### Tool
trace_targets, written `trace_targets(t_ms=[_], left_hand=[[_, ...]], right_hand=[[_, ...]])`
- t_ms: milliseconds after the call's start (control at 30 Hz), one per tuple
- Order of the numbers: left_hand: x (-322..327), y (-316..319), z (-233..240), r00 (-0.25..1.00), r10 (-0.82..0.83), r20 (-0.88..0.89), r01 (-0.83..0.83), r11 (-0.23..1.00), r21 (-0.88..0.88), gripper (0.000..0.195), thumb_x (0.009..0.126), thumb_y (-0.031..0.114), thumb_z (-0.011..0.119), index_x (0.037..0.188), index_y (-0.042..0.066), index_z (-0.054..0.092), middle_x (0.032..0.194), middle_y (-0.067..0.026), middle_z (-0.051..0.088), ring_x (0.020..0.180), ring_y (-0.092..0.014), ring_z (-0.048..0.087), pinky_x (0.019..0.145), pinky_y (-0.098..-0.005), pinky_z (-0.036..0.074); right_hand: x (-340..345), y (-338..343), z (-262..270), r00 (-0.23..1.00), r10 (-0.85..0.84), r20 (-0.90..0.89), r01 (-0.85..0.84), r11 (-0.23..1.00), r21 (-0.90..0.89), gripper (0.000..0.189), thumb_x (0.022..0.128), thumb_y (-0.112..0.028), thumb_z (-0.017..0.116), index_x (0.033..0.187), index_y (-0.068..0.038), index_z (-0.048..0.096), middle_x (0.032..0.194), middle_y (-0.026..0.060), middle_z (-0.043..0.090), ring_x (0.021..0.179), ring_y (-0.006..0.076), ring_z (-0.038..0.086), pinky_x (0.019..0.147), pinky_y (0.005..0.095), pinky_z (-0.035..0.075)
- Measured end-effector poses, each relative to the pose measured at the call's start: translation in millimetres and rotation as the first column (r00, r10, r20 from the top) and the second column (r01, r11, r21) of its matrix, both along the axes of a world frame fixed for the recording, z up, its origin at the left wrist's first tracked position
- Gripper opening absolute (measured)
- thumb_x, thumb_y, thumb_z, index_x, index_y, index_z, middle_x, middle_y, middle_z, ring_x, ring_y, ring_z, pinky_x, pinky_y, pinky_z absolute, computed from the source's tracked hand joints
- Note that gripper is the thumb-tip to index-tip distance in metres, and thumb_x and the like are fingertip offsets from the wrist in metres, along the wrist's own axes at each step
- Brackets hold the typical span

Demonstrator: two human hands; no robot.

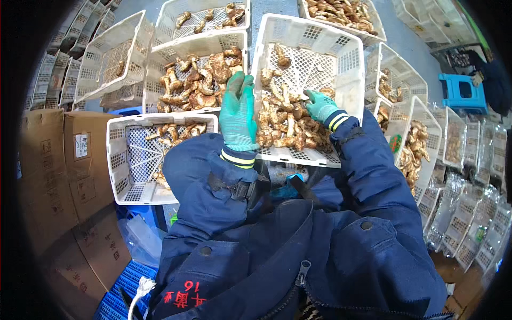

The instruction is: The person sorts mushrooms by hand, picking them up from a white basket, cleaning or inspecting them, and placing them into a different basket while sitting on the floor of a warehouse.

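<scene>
Before me stands a white plastic crate (348, 76) with a lattice floor, its near half heaped with brown-and-white mushrooms (294, 130), which look like matsutake. My left hand (239, 114), in a green coated glove, is raised over this crate's left rim. Its fingers are stretched out, with nothing seen in them. My right hand (321, 106), gloved alike, reaches inside the crate at the heap's right side. Its fingers are bent down by the mushrooms, and whether they grip one is hidden. One lone mushroom (282, 56) lies toward the crate's far end.
Another mushroom crate (196, 42) adjoins on the left, and a partly filled crate (132, 160) sits nearer my left knee. Crates with mushrooms (414, 148) line my right. Cardboard boxes (48, 168) rise at left. A person's gloved hand (477, 79) is by a blue stool (464, 92).
</scene>
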State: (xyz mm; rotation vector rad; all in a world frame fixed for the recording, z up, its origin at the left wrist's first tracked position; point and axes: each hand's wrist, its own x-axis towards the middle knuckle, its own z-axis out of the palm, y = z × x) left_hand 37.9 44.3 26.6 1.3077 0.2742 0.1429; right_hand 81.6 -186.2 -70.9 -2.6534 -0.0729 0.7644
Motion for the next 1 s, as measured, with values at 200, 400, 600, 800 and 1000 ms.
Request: trace_targets(t_ms=[200, 400, 600, 800, 1000], left_hand=[[0.2, 7.5, 2.6, 0.997, 0.016, 0.081, -0.014, 0.999, -0.031, 0.041, 0.092, 0.02, 0.044, 0.126, -0.002, 0.039, 0.118, -0.0157, 0.052, 0.106, -0.021, 0.053, 0.089, -0.0288, 0.042], [3.5, 9.7, -2.8, 1.0, -0.021, 0.001, 0.021, 0.998, 0.064, 0.041, 0.092, 0.02, 0.043, 0.126, -0.002, 0.039, 0.117, -0.0153, 0.053, 0.109, -0.021, 0.051, 0.089, -0.029, 0.041], [5.6, 7.9, -7.4, 0.998, -0.046, -0.04, 0.047, 0.998, 0.031, 0.041, 0.092, 0.022, 0.045, 0.125, -0.002, 0.041, 0.118, -0.0129, 0.052, 0.108, -0.019, 0.051, 0.09, -0.0287, 0.039], [3.4, -6.6, -16.3, 0.966, -0.253, -0.052, 0.258, 0.947, 0.194, 0.037, 0.092, 0.022, 0.043, 0.121, 0.0, 0.045, 0.117, -0.0108, 0.053, 0.103, -0.017, 0.053, 0.085, -0.0271, 0.043], [-16.2, -24.7, -28.1, 0.701, -0.652, -0.289, 0.436, 0.713, -0.549, 0.04, 0.088, 0.026, 0.054, 0.117, 0.0, 0.046, 0.104, -0.0132, 0.057, 0.091, -0.021, 0.058, 0.074, -0.0313, 0.05]], right_hand=[[41.6, 4.2, -20.8, 0.995, 0.051, -0.09, -0.064, 0.986, -0.154, 0.052, 0.079, -0.03, 0.05, 0.127, -0.012, 0.041, 0.123, 0.0168, 0.048, 0.112, 0.0319, 0.047, 0.094, 0.038, 0.038], [15.3, 83.8, 6.6, 0.959, 0.283, -0.007, -0.283, 0.958, 0.052, 0.059, 0.08, -0.042, 0.048, 0.128, -0.008, 0.04, 0.12, 0.0185, 0.05, 0.109, 0.0338, 0.049, 0.093, 0.0402, 0.037], [9.8, 88.4, -29.4, 0.979, 0.202, 0.017, -0.201, 0.978, -0.053, 0.052, 0.079, -0.039, 0.052, 0.121, -0.009, 0.046, 0.109, 0.0171, 0.057, 0.1, 0.0323, 0.054, 0.085, 0.0408, 0.042], [11.6, 4.8, -49.2, 0.94, -0.297, -0.169, 0.337, 0.725, 0.601, 0.035, 0.076, -0.016, 0.063, 0.109, -0.008, 0.058, 0.085, 0.0053, 0.063, 0.07, 0.012, 0.057, 0.062, 0.0255, 0.047], [-20.9, 28.0, 75.5, 0.821, -0.447, -0.356, 0.427, 0.067, 0.902, 0.034, 0.081, -0.001, 0.05, 0.115, 0.0, 0.052, 0.096, 0.0043, 0.057, 0.081, 0.0097, 0.054, 0.073, 0.0206, 0.047]])
